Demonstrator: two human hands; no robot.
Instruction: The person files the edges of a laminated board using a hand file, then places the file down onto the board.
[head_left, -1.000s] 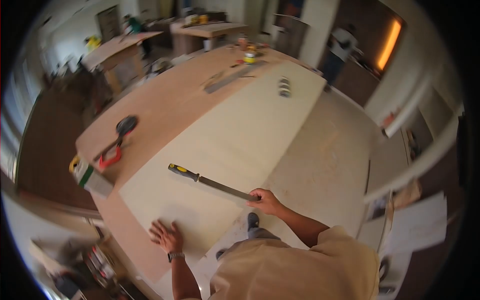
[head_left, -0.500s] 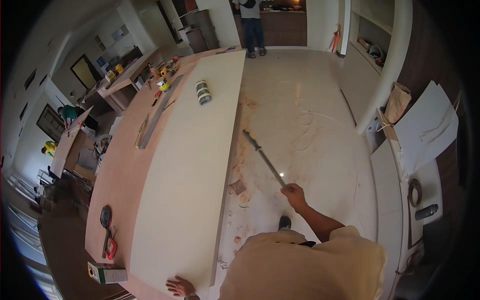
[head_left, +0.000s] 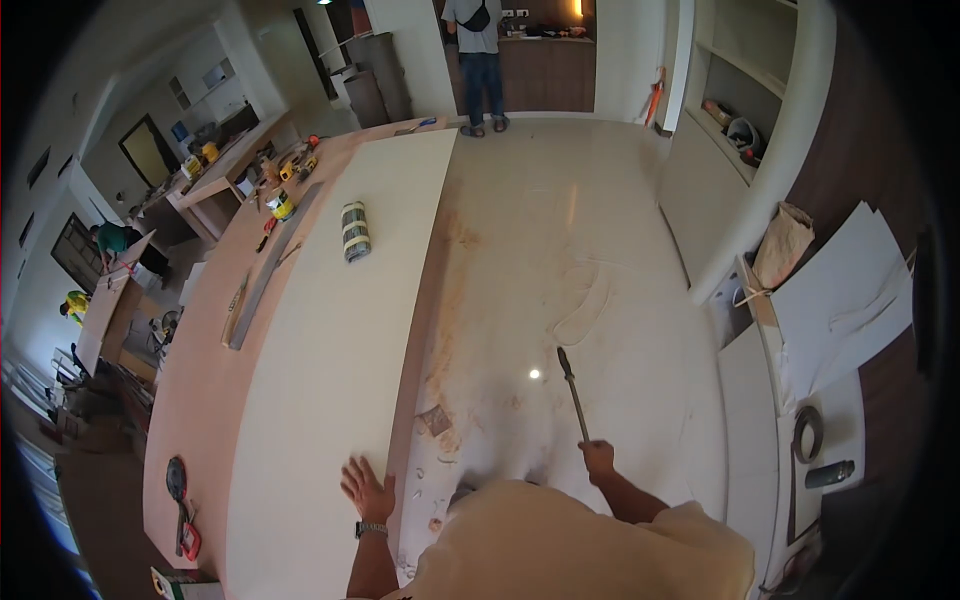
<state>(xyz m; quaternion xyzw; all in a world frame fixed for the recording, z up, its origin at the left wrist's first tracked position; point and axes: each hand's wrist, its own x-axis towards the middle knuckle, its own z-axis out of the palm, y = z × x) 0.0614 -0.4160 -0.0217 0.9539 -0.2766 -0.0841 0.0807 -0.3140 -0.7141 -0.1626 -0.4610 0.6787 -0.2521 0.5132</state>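
Note:
My right hand (head_left: 598,459) is closed round the bare metal end of a long file (head_left: 577,400). Its dark handle points forward, above the floor to the right of the panel. My left hand (head_left: 368,493) lies flat, fingers spread, on a long cream panel (head_left: 330,370) close to its right edge. Farther up the panel rests a banded roll (head_left: 355,232). The panel lies on a pinkish wooden board (head_left: 190,420), beside a long metal straightedge (head_left: 270,275).
Wood dust and scraps (head_left: 436,420) lie on the floor along the panel. On the board are a red-handled tool (head_left: 188,540) and a yellow can (head_left: 280,205). Cabinets and white sheets (head_left: 845,290) stand at right. A person (head_left: 480,60) stands at the back; others work far left.
My left hand has slid forward along the panel. My right hand has lowered in view, and the file has swung from pointing left to nearly straight ahead. The view has shifted.

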